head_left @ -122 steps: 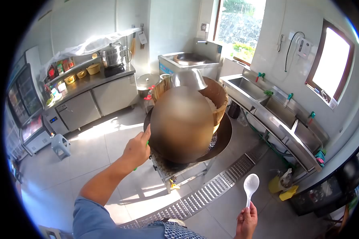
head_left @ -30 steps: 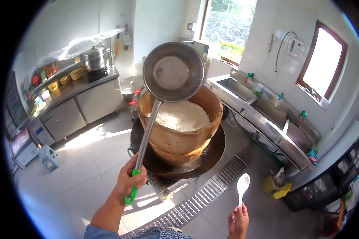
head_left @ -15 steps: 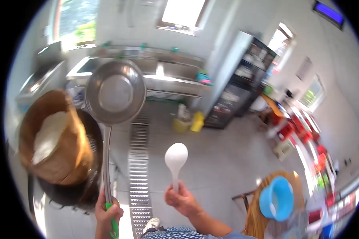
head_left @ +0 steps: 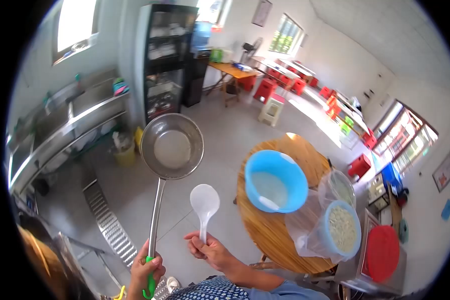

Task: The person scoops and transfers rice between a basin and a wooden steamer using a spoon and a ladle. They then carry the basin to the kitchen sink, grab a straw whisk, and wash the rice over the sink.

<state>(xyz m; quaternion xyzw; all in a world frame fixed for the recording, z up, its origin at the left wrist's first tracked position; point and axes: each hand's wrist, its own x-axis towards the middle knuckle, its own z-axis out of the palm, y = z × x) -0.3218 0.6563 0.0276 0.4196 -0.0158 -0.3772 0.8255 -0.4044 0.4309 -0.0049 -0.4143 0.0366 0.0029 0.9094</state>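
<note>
Ladle (head_left: 172, 150) in left hand (head_left: 141, 270); white spoon (head_left: 205, 201) near it, in right hand (head_left: 216, 253)

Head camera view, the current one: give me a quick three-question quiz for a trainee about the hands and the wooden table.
1. Fill in the blank: The right hand grips a white plastic-looking ____.
2. Multiple choice: Which hand holds the metal ladle? (a) right hand (b) left hand (c) neither
3. True or false: The blue basin stands on the wooden table.

Key: 1. spoon; 2. b; 3. true.
</note>
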